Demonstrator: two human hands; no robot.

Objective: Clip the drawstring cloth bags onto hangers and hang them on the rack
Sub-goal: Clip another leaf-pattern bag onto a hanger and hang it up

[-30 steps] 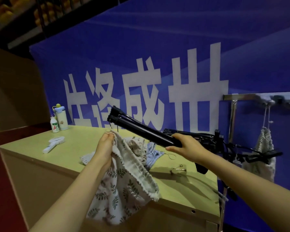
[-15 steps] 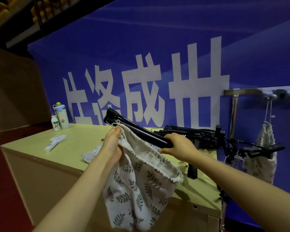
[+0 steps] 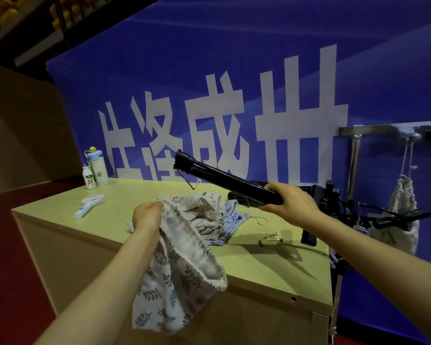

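Observation:
My left hand (image 3: 147, 217) pinches the top hem of a white drawstring bag with a grey leaf print (image 3: 174, 282), which hangs over the table's front edge. My right hand (image 3: 291, 207) grips a bundle of black hangers (image 3: 224, 180), held slanting up to the left above the table. A thin metal hook (image 3: 193, 184) dangles under the bundle. More cloth bags (image 3: 209, 215) lie piled on the table between my hands. At the right, a metal rack bar (image 3: 366, 129) carries a pale bag (image 3: 398, 215) hanging by its strings.
The yellow-green table (image 3: 271, 265) also bears a bottle and a small drink (image 3: 95, 173) at the back left, a white hand fan (image 3: 88, 205), and small metal clips (image 3: 274, 236). A black stand with arms (image 3: 358, 210) sits at the table's right end. A blue banner fills the back.
My left hand has dropped away from the hanger bundle's tip with the leaf-print bag, which now hangs lower. My right hand still holds the bundle, raised slightly.

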